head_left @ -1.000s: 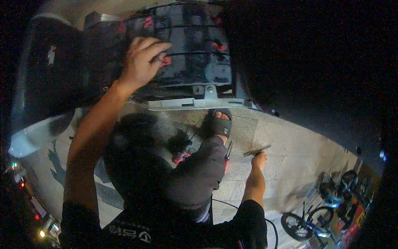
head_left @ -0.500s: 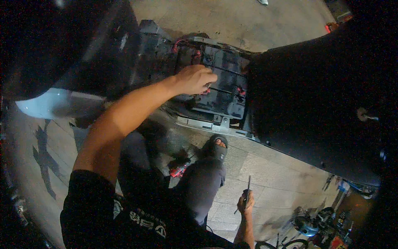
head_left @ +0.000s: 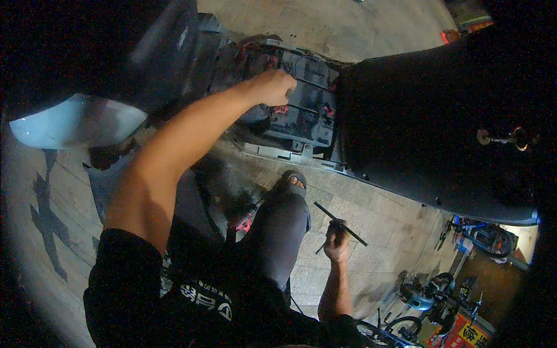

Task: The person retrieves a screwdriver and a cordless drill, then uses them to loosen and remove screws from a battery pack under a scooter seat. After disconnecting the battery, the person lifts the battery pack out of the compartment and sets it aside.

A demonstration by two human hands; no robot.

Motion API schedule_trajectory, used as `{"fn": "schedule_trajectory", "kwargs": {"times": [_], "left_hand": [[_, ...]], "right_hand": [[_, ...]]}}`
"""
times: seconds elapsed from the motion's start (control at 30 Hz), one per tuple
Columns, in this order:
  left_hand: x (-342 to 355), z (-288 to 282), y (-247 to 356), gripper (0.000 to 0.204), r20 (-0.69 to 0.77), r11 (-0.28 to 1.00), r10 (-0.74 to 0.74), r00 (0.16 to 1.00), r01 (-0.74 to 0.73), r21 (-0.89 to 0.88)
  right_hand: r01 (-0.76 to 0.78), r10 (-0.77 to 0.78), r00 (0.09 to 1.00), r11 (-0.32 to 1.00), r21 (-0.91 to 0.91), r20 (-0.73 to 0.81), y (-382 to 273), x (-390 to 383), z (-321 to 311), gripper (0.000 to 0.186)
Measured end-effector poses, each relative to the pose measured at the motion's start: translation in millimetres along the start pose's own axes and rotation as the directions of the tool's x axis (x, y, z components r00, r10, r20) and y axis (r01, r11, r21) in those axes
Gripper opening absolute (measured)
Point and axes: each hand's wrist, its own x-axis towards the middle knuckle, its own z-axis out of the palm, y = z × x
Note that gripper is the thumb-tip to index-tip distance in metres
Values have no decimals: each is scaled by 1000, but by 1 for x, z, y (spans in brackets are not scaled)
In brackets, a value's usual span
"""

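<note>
My left hand (head_left: 271, 88) reaches over a group of dark, block-shaped batteries (head_left: 307, 126) set in the floor of a scooter. Its fingers are curled closed, and whatever they may hold is hidden. Red connectors (head_left: 281, 109) and wires show on the batteries, one of them just below this hand. Away to the lower right, my right hand (head_left: 336, 246) grips a dark T-shaped hand tool (head_left: 355, 236). The tool's long bar slants across the top of the fist, and a thin end sticks out on the left, clear of the batteries.
A grey frame rail (head_left: 264, 149) edges the battery bay. The scooter's dark panel (head_left: 406, 127), with a key (head_left: 518, 139), rises at right; a pale blue panel (head_left: 64, 124) is at left. A red-and-black object (head_left: 245, 221) lies by my leg. Bicycles (head_left: 403, 330) stand lower right.
My right hand has moved up and slightly left, and its tool has turned from nearly upright to a slant. My left hand stays over the batteries while the view shifts.
</note>
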Motion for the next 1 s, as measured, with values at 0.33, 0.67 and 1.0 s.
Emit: {"fn": "schedule_trajectory", "kwargs": {"times": [0.33,0.67,1.0], "left_hand": [[20,16,51,14,-64,940,-240,969,249,233],[15,27,53,15,-106,878,-252,962,273,394],[20,-19,52,14,399,943,-229,888,101,316]], "right_hand": [[-318,292,947,909,-269,-135,135,-51,62,27],[-502,690,724,535,-680,8,234,-79,108,31],[-927,791,360,242,-287,-495,276,-132,106,37]]}}
